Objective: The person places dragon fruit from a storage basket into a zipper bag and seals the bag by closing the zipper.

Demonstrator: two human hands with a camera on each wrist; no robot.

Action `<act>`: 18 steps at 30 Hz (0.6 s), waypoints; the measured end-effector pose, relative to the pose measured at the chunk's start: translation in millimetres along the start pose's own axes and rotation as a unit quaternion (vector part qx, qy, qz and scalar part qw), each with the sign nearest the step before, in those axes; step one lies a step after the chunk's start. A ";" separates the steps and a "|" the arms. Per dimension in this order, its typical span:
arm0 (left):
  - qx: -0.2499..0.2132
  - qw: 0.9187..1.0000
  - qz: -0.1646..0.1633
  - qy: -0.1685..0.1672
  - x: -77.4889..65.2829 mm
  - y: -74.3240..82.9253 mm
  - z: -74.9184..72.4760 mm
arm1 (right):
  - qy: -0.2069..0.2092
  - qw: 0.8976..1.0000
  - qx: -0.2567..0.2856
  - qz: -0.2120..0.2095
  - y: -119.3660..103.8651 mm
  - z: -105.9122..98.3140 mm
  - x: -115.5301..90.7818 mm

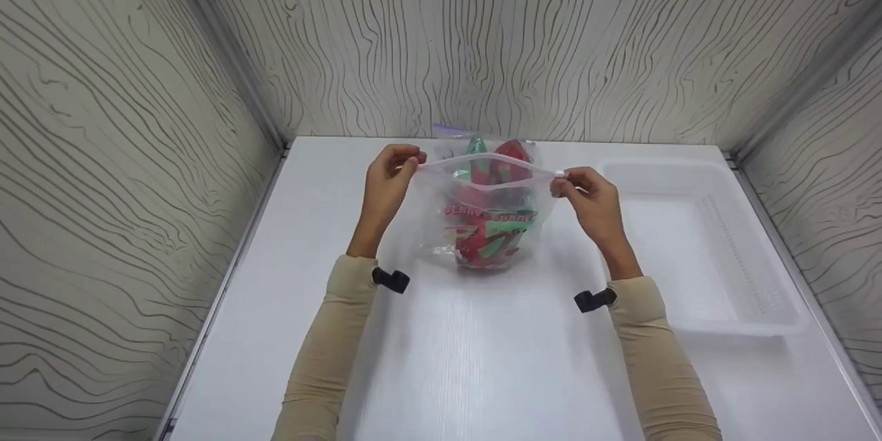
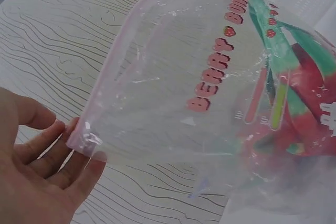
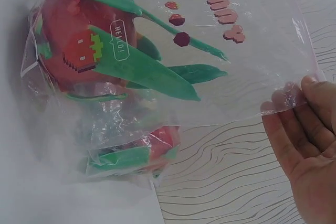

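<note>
A clear zip bag (image 1: 434, 220) with pink "BERRY BUNNY" lettering stands over the white table, its mouth gaping along a pale pink zip edge (image 1: 482, 186). Inside sits a red dragon fruit (image 3: 84, 45) with long green scales. At the zip's left end, my left hand (image 1: 387, 182) pinches the corner between thumb and fingers. My right hand (image 1: 594, 207) pinches the opposite end, where a small white slider (image 1: 559, 174) shows. Directly behind is a second clear bag (image 1: 451, 132) with a purple zip, holding another red-and-green dragon fruit (image 1: 513, 151), partly hidden by the front bag.
To the right lies a shallow white plastic basket (image 1: 730, 327) with slotted sides. The white table (image 1: 441, 372) ends at the back against a wood-grain panel (image 1: 441, 41), with similar panels on both sides. A black wrist camera (image 1: 391, 280) sticks out from the left sleeve.
</note>
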State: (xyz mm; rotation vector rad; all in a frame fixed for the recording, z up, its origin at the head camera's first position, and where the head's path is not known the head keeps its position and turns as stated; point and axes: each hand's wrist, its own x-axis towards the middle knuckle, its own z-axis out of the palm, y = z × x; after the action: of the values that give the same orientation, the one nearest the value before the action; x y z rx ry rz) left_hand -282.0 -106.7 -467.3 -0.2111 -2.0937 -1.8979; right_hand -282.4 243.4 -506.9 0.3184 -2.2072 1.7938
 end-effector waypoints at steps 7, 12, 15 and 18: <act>0.045 0.996 0.045 -0.064 11.3 38.4 15.1 | 0.010 1.000 -0.012 -0.007 -1.8 2.8 2.8; 0.079 0.985 0.043 -0.145 20.1 62.8 35.0 | 0.011 1.000 -0.019 0.006 -2.0 3.9 4.3; 0.091 0.977 0.029 -0.193 26.3 73.7 48.9 | 0.010 1.000 -0.025 0.013 -4.4 4.9 4.3; 0.099 0.968 0.017 -0.231 31.9 82.1 62.5 | 0.003 1.000 -0.028 0.013 -14.9 6.1 1.6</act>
State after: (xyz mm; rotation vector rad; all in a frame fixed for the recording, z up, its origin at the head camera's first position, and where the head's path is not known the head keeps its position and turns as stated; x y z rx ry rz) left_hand -294.5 -38.6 -384.4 -0.6959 -2.5346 -1.7256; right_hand -279.3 234.3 -493.8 0.2724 -2.2626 1.7401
